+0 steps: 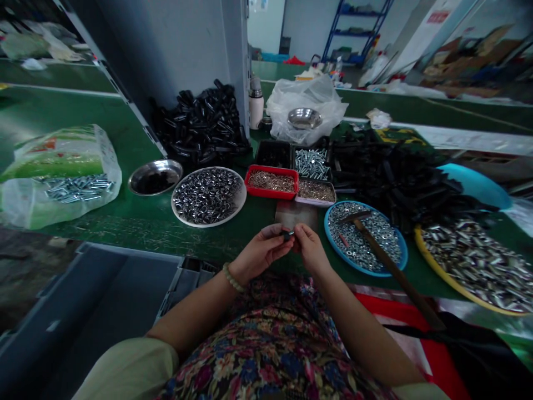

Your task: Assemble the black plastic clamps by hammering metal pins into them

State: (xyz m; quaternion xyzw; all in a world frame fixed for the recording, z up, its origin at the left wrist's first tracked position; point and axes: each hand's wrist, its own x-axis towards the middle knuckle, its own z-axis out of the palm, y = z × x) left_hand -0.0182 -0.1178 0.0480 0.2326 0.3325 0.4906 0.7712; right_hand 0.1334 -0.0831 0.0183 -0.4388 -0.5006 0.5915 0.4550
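My left hand (260,250) is closed around a small black part (287,235), its thumb and fingers pinching it near the table's front edge. Beside it, my right hand (310,248) has thumb and forefinger pressed together at the part's right end. What the right fingertips hold is too small to make out. Just beyond the hands lies a flat metal plate (296,215). Behind that sit a red tray (272,193) of small copper-coloured pieces and a pale tray (315,201) of similar pieces.
A white plate (177,214) of metal rings and a steel bowl (180,176) stand left. At right, a hammer (387,258) lies across a blue basin (403,247) of nuts, beside a yellow-rimmed basin (441,278) of metal sleeves. A grey crate (137,255) is below left.
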